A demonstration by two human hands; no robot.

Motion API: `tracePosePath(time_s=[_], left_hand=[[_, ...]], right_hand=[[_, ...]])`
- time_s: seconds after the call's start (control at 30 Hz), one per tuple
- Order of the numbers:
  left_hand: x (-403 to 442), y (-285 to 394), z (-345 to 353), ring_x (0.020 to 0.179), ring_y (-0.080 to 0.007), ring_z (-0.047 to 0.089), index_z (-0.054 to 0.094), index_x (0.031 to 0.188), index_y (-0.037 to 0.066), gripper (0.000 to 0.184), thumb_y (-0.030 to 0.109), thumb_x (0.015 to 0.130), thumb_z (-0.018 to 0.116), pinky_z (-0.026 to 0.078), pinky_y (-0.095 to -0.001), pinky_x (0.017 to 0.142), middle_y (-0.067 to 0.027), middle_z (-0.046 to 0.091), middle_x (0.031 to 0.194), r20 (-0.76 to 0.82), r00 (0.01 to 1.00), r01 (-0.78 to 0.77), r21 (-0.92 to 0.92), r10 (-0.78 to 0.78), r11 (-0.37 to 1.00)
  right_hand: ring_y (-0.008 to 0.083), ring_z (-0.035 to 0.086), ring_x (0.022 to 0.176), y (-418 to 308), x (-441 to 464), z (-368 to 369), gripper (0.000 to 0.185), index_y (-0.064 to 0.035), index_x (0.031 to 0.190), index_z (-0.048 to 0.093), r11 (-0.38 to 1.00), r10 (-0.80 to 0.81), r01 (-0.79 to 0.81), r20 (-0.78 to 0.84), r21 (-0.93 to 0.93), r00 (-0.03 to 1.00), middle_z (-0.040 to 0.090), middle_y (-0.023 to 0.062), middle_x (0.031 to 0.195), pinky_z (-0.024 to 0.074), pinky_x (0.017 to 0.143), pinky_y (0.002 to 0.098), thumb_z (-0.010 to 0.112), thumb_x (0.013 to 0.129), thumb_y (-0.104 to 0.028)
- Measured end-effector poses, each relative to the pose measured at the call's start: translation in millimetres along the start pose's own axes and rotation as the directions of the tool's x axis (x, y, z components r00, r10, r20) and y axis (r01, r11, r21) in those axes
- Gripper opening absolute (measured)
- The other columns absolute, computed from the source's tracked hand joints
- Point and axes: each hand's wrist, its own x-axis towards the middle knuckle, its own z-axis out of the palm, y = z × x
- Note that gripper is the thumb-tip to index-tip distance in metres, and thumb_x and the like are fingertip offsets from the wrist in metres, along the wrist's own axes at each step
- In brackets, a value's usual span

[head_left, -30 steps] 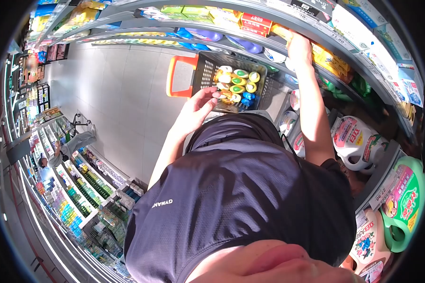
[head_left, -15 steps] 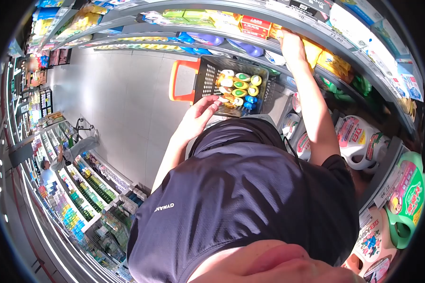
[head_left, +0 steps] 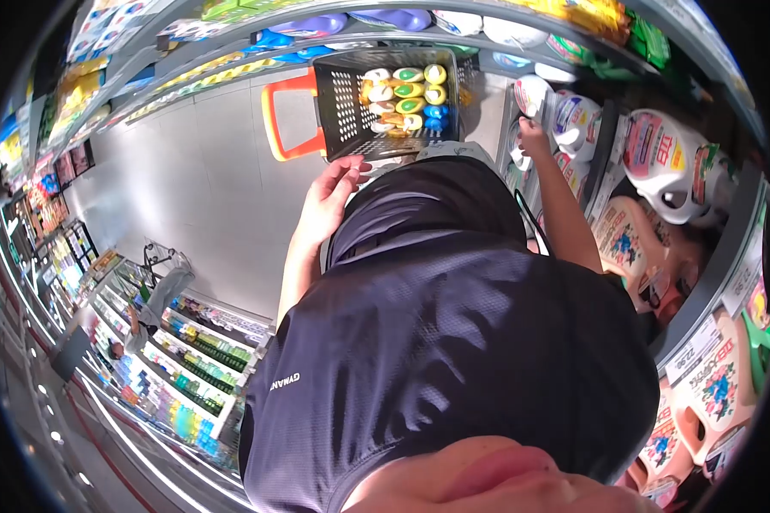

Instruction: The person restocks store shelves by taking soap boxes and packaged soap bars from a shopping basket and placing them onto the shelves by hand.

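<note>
My left hand (head_left: 334, 190) is open beside the near edge of a dark shopping basket (head_left: 342, 94) with an orange handle (head_left: 271, 120). Its fingers are slightly bent, and nothing shows in them. Several bottles with yellow and green tops (head_left: 409, 90) stand packed in the basket, along with blue-topped bottles (head_left: 436, 118). To the right, my right hand (head_left: 534, 139) has its fingers curled in, with nothing visible in them. It is in front of white detergent jugs (head_left: 576, 124) on a low shelf; whether it touches one I cannot tell.
Shelves curve around the front and right, with yellow packs (head_left: 586, 19) up high. Large white (head_left: 659, 158) and pink detergent jugs (head_left: 717, 376) stand at the right. A person (head_left: 158, 303) is in the aisle at left. Grey floor (head_left: 205, 171) lies left of the basket.
My right hand has left the yellow packs on the shelf and come down beside the white jugs, its fingers curled. The view has shifted; my left hand stays near the basket.
</note>
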Motion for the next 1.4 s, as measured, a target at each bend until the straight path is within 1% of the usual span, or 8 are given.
tracePosePath(time_s=[0.17, 0.43, 0.67, 0.73, 0.83, 1.07, 1.27, 1.4], left_hand=[[7.7, -19.7, -17.8, 0.107, -0.018, 0.061, 0.052, 0.131, 0.002, 0.039, 0.029, 0.103, 0.049, 0.046, -0.0309, 0.092, -0.0099, 0.064, 0.12, 0.076, 0.997, 0.023, 0.031, -0.025, 0.999], [30.2, -52.1, -46.4, 0.107, -0.0169, 0.061, 0.053, 0.131, 0.001, 0.038, 0.026, 0.102, 0.051, 0.046, -0.0306, 0.092, -0.0076, 0.065, 0.118, 0.261, 0.962, 0.069, 0.073, -0.086, 0.995], [91.7, -130.8, -30.9, 0.103, -0.014, 0.06, 0.057, 0.126, 0.002, 0.034, 0.021, 0.098, 0.054, 0.046, -0.0296, 0.091, -0.0051, 0.066, 0.115, 0.475, 0.835, 0.108, 0.354, -0.278, 0.929], [113.2, -158.5, -19.6, 0.105, -0.0144, 0.06, 0.057, 0.125, 0.002, 0.034, 0.022, 0.097, 0.054, 0.046, -0.0303, 0.093, -0.0056, 0.066, 0.114, 0.453, 0.807, 0.158, 0.452, -0.379, 0.878], [159.6, -209.3, 2.7, 0.108, -0.0174, 0.06, 0.058, 0.125, 0.002, 0.036, 0.023, 0.096, 0.056, 0.045, -0.0313, 0.096, -0.0081, 0.066, 0.113, 0.419, 0.805, 0.176, 0.507, -0.42, 0.844], [243.5, -301.9, 50.2, 0.122, -0.035, 0.054, 0.053, 0.13, 0.002, 0.048, 0.023, 0.088, 0.062, 0.044, -0.0399, 0.102, -0.0203, 0.057, 0.128, 0.313, 0.92, -0.102, 0.773, -0.236, 0.626], [277.3, -362.0, 68.8, 0.133, -0.041, 0.042, 0.043, 0.137, -0.005, 0.068, 0.029, 0.082, 0.066, 0.036, -0.044, 0.11, -0.0283, 0.042, 0.143, 0.256, 0.932, -0.089, 0.848, -0.257, 0.522], [292.6, -387.2, 73.0, 0.137, -0.043, 0.035, 0.038, 0.141, -0.006, 0.078, 0.033, 0.08, 0.067, 0.033, -0.0454, 0.113, -0.0327, 0.035, 0.146, 0.271, 0.902, -0.166, 0.937, -0.337, 0.307]], right_hand=[[0.0201, 0.06, 0.057, 62.4, -32.6, 14.2, 0.053, -0.0019, 0.122, 0.053, 0.981, 0.19, -0.191, 0.049, 0.029, 0.981, 0.063, 0.0105, 0.093, 0.0507, 0.048, 0.036, 0.049, 0.093, -0.046], [0.0175, 0.057, 0.058, 101.0, -96.1, 69.7, 0.042, -0.0067, 0.12, 0.056, 0.923, 0.351, -0.353, 0.043, 0.151, 0.936, 0.063, 0.01, 0.089, 0.0512, 0.05, 0.0334, 0.054, 0.092, -0.038], [0.0149, 0.056, 0.057, 129.4, -54.9, 114.8, 0.036, -0.0041, 0.108, 0.064, 0.978, 0.185, -0.192, 0.086, 0.083, 0.979, 0.064, 0.0054, 0.087, 0.0465, 0.05, 0.0315, 0.06, 0.089, -0.034], [0.0177, 0.062, 0.068, 131.5, -17.2, 131.5, 0.038, -0.0019, 0.109, 0.065, 1.0, 0.009, -0.01, 0.053, 0.015, 0.999, 0.066, 0.0086, 0.094, 0.0498, 0.06, 0.0316, 0.062, 0.087, -0.033], [0.0333, 0.059, 0.118, 115.6, 44.4, 166.2, 0.061, -0.0002, 0.127, 0.059, 0.999, -0.042, 0.043, 0.015, -0.029, 0.999, 0.064, 0.0234, 0.12, 0.0436, 0.1, 0.0376, 0.065, 0.081, -0.04], [0.0282, 0.063, 0.112, 80.4, 162.1, 250.9, 0.069, 0.0024, 0.134, 0.05, 0.99, -0.074, 0.075, -0.012, 0.119, 0.997, 0.064, 0.0213, 0.12, 0.045, 0.098, 0.0355, 0.062, 0.086, -0.046], [0.0276, 0.066, 0.104, 53.1, 148.4, 247.6, 0.065, -0.0057, 0.135, 0.053, 0.985, -0.067, 0.057, 0.058, 0.161, 0.996, 0.068, 0.0197, 0.113, 0.0478, 0.093, 0.0357, 0.061, 0.087, -0.049], [0.0378, 0.064, 0.107, 63.9, 159.0, 258.6, 0.072, -0.0058, 0.14, 0.045, 0.98, -0.083, 0.07, 0.063, 0.184, 0.995, 0.066, 0.0242, 0.113, 0.0475, 0.093, 0.0399, 0.059, 0.085, -0.05]])
